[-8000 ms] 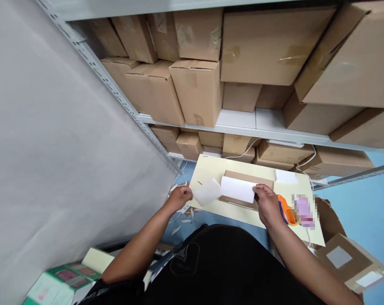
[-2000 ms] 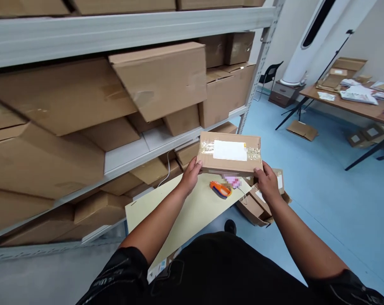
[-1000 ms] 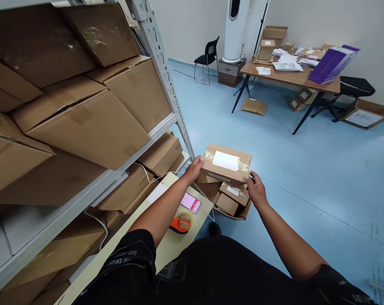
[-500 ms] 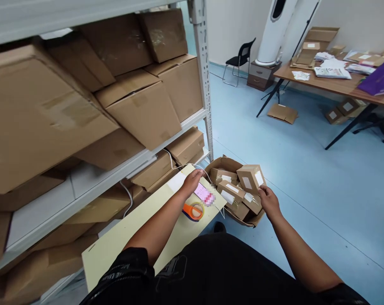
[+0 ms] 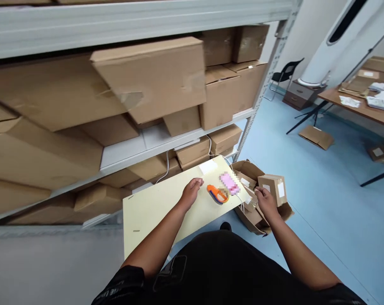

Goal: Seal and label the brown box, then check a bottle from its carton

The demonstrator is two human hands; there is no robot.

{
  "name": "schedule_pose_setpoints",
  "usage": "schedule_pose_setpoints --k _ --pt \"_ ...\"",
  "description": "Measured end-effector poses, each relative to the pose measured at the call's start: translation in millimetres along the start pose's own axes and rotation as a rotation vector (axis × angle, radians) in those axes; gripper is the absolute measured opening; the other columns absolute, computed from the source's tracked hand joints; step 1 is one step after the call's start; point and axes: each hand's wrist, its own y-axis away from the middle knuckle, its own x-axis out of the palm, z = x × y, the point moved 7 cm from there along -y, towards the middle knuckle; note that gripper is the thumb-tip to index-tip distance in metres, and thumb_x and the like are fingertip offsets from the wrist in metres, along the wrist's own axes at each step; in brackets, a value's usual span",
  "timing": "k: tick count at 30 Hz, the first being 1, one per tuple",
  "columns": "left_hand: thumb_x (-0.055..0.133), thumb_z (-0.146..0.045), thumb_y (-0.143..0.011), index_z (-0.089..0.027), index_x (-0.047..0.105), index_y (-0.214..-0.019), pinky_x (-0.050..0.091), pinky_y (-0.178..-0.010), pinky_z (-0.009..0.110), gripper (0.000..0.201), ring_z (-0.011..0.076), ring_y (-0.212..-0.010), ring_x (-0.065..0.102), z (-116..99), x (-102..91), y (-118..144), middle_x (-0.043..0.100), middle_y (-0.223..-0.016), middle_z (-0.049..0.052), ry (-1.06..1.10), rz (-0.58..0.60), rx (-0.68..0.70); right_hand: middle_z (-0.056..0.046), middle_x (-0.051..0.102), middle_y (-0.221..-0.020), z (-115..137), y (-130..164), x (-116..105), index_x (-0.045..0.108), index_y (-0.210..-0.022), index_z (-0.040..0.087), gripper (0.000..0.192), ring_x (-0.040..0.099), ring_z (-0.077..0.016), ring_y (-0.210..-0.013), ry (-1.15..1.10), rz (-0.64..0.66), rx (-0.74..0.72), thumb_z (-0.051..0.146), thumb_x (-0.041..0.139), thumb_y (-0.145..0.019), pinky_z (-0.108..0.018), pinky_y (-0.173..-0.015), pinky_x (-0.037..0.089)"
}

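My left hand (image 5: 192, 194) hovers over the pale yellow tabletop (image 5: 160, 212) with its fingers curled together. Whatever it may hold is hidden. Right of it lie an orange-handled tool (image 5: 219, 194), apparently scissors, and a phone with a pink, partly blurred screen (image 5: 230, 183). My right hand (image 5: 267, 202) is closed too, above an open carton (image 5: 249, 167) at the table's end; I cannot make out anything in its fingers. Just beyond that hand, a small labelled box (image 5: 276, 188) sits on top of other small boxes in the carton.
On the left and ahead, a metal shelf rack (image 5: 192, 137) holds several cardboard boxes (image 5: 153, 80). A white cable (image 5: 167, 167) hangs by the tabletop. Farther right stand a brown table (image 5: 363, 110) with papers, a black chair (image 5: 287, 72) and a flattened carton (image 5: 316, 136) on the floor.
The view has swung left. My left hand has moved away from the phone, left along the tabletop. My right hand has come off the small labelled box's right side to its left.
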Motion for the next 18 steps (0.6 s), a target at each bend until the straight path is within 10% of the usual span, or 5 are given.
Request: schedule_pose_setpoints --k 9,18 --pt "0.058 -0.061 -0.092 -0.02 0.07 -0.109 0.053 -0.104 0.045 0.046 0.0282 -0.118 0.069 80 -105.8 96 0.076 -0.122 0.014 0.095 -0.317 -0.119 -0.006 0.079 -0.101 43 52 127 0.076 -0.098 0.023 0.039 0.07 -0.0299 -0.099 0.086 0.401 -0.226 0.057 0.06 -0.085 -0.039 -0.089 0.052" --pt "0.063 -0.066 -0.083 -0.021 0.07 -0.103 0.053 -0.102 0.047 0.05 0.0301 -0.115 0.071 114 -130.1 168 0.078 -0.115 0.013 0.205 -0.656 -0.208 -0.001 0.075 -0.081 59 49 204 0.076 -0.094 0.026 0.039 0.067 -0.0249 -0.076 0.318 0.753 -0.362 0.06 0.056 -0.088 -0.036 -0.073 0.051"
